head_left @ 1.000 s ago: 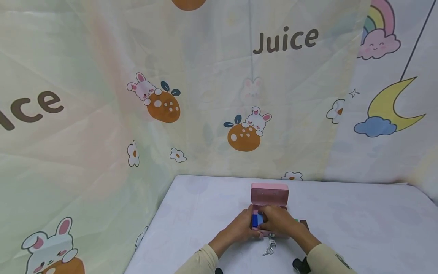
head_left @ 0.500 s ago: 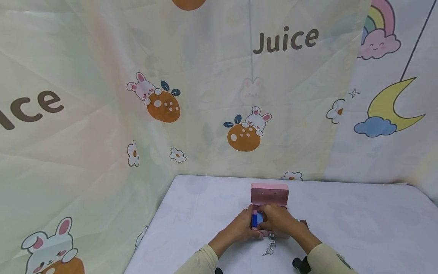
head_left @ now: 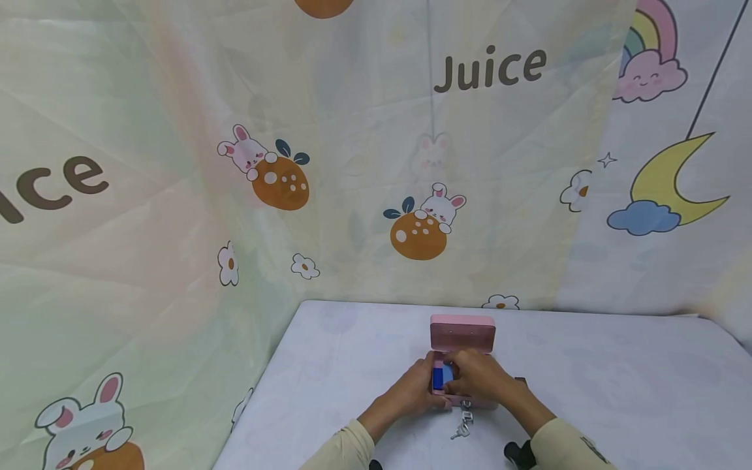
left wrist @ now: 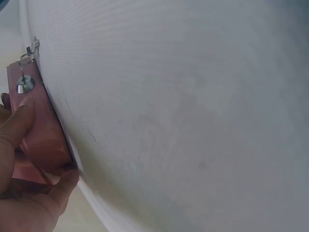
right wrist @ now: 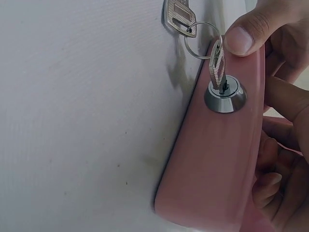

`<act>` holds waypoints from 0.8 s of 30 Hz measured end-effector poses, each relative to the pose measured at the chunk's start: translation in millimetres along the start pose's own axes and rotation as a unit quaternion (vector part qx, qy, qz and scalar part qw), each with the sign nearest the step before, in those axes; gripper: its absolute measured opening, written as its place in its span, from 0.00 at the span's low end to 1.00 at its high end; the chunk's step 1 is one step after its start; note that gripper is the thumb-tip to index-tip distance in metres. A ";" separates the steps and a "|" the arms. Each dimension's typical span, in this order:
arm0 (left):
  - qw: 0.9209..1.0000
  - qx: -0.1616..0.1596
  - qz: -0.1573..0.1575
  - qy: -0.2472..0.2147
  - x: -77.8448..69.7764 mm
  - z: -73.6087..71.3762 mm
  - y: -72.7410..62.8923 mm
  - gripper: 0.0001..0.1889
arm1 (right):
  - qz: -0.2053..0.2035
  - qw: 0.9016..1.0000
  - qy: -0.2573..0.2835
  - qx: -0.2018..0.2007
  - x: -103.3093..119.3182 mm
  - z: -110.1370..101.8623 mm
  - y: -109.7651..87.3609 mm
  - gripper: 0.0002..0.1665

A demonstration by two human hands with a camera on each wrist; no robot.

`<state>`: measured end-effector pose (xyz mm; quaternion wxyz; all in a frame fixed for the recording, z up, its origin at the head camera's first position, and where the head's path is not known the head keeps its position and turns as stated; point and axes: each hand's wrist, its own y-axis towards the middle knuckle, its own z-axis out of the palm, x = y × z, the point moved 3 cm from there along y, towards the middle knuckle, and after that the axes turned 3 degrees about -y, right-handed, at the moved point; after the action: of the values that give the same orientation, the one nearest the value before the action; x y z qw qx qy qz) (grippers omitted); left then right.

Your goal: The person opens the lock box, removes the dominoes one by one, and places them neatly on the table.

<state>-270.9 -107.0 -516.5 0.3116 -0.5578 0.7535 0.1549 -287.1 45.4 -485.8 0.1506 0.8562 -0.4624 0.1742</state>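
Note:
A pink metal cash box (head_left: pixel 463 335) stands on the table with its lid raised; a key (right wrist: pixel 218 67) sits in its round front lock (right wrist: pixel 226 99). My left hand (head_left: pixel 418 385) grips the left side, its thumb on the front wall in the left wrist view. Inside the box, my right hand (head_left: pixel 478 377) has its thumb and a finger at opposite ends of a light blue block (head_left: pixel 448 374), apparently pinching it. A darker blue block (head_left: pixel 437 378) lies to its left. The right hand hides the rest of the interior.
A second key (right wrist: pixel 181 17) hangs from the ring (right wrist: pixel 203 41) in front of the box. Part of a dark object (head_left: pixel 521 380) shows behind my right wrist. The white table (head_left: pixel 352 346) meets a printed cloth backdrop (head_left: pixel 352 163).
My right hand and forearm have shifted very slightly right. A small green patch beside the right wrist is now covered. The left hand keeps its hold on the cash box.

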 end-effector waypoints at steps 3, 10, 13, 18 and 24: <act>1.000 0.000 -0.001 0.003 0.1 0.2 0.3 0.53 | 0.004 1.000 0.003 0.001 -1.1 -0.4 -0.9 0.27; 1.000 -0.003 0.009 0.010 0.1 -0.4 -0.1 0.53 | 0.018 1.000 -0.003 0.003 -4.7 -1.3 -0.3 0.27; 1.000 -0.006 0.009 0.010 0.2 -0.4 -0.5 0.54 | 0.024 1.000 -0.005 0.006 -6.2 -1.5 -0.4 0.27; 1.000 -0.003 0.001 0.006 0.4 0.3 -0.5 0.54 | 0.034 0.999 0.000 0.012 -7.7 -2.0 -1.6 0.29; 1.000 -0.001 0.001 0.005 -0.8 0.4 0.1 0.53 | 0.039 0.999 -0.006 0.013 -8.0 -5.0 -3.5 0.28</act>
<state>-270.8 -106.1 -516.3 0.3066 -0.5584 0.7555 0.1533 -289.0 55.2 -485.2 0.1296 0.8405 -0.4942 0.1805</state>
